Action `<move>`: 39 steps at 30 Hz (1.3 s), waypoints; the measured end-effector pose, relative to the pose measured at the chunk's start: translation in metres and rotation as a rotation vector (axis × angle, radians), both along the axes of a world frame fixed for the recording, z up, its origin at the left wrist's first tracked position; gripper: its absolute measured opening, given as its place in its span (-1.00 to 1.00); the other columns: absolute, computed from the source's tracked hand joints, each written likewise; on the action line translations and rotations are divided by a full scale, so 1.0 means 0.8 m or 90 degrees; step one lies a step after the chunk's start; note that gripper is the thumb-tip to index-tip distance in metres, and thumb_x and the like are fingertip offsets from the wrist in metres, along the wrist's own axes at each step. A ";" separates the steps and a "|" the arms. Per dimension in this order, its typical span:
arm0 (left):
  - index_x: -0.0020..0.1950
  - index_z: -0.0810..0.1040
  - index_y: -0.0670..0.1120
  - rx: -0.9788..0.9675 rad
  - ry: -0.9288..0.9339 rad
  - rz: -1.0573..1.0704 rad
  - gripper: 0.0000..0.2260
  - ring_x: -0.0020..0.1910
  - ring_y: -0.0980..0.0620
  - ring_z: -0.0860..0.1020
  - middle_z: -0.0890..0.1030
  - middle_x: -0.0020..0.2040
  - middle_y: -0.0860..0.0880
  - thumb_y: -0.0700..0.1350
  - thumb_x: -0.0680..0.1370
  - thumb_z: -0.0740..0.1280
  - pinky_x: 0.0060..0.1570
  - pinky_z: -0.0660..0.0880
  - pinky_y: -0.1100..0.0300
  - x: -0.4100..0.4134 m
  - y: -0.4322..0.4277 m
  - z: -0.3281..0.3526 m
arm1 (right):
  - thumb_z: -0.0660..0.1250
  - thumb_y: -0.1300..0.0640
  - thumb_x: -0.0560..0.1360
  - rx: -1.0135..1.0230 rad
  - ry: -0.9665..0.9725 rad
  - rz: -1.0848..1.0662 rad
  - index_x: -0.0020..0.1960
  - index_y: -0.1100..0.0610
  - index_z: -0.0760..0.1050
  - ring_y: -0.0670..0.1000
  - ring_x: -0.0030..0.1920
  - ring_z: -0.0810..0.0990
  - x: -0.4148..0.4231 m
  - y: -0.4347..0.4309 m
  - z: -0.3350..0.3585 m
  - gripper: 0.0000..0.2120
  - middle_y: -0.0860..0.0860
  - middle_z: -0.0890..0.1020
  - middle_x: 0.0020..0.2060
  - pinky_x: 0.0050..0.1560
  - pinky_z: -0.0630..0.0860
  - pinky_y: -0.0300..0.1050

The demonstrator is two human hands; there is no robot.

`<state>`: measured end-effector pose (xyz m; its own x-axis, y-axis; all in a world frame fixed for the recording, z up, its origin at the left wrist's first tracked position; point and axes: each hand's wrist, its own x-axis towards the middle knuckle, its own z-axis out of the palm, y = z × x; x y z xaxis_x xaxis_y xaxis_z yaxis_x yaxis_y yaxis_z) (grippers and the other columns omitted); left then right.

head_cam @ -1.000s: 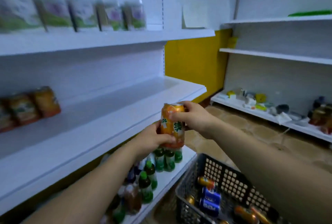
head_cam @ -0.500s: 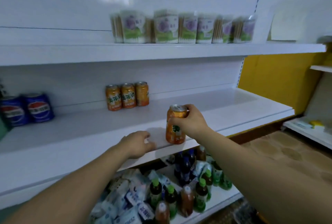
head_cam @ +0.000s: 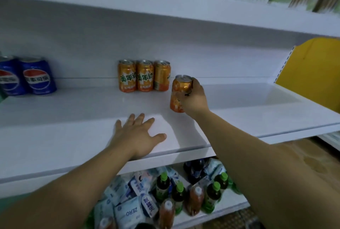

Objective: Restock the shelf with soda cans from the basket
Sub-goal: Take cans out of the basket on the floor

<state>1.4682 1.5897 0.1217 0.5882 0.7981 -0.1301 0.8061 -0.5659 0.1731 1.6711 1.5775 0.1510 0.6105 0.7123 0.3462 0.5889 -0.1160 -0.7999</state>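
Right hand holding can at the middle shelf.
My right hand (head_cam: 194, 100) grips an orange metal soda can (head_cam: 177, 98) round its upper side. My left hand (head_cam: 138, 135) lies flat, fingers spread, on the white shelf board (head_cam: 64, 136). The can is just right of three matching orange cans (head_cam: 145, 76).

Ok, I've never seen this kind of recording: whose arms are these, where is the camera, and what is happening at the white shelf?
No machine here: a person wears one wide-angle camera on the head, so you look along their bare arms. The right hand has its grip round an orange can, just right of three orange cans at the back of the white shelf. The left hand rests flat on that shelf. Two blue cans stand further left; bottles and packets fill the shelf below.
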 end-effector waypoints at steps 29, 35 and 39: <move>0.54 -0.23 0.19 -0.007 0.050 -0.011 -0.31 0.51 0.05 -0.35 -0.30 0.55 0.11 0.44 0.49 -0.15 0.47 -0.30 -0.17 0.000 0.000 -0.003 | 0.37 -0.02 0.50 -0.064 -0.010 -0.053 0.52 0.09 0.09 0.24 0.32 0.42 0.081 0.161 0.000 -0.28 0.14 0.32 0.38 0.27 0.40 0.10; 0.54 -0.24 0.19 -0.017 0.051 -0.012 -0.31 0.51 0.05 -0.35 -0.30 0.55 0.11 0.43 0.49 -0.13 0.47 -0.31 -0.15 0.000 0.000 -0.003 | 0.28 0.09 0.48 -0.025 -0.123 0.000 0.59 -0.04 -0.05 0.23 0.51 0.15 0.071 0.158 -0.014 -0.22 0.11 -0.03 0.57 0.44 0.24 0.14; 0.54 -0.22 0.19 -0.015 0.048 -0.010 -0.30 0.51 0.05 -0.35 -0.29 0.56 0.11 0.44 0.49 -0.13 0.46 -0.31 -0.16 0.000 0.001 -0.005 | 0.23 0.21 0.52 -0.054 -0.168 0.012 0.57 -0.04 0.01 0.22 0.40 0.36 0.082 0.158 -0.018 -0.30 0.06 -0.04 0.57 0.30 0.38 0.09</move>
<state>1.4680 1.5906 0.1175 0.5881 0.7851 -0.1941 0.8087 -0.5747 0.1254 1.7368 1.7041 0.1364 0.4929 0.7563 0.4302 0.7787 -0.1628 -0.6059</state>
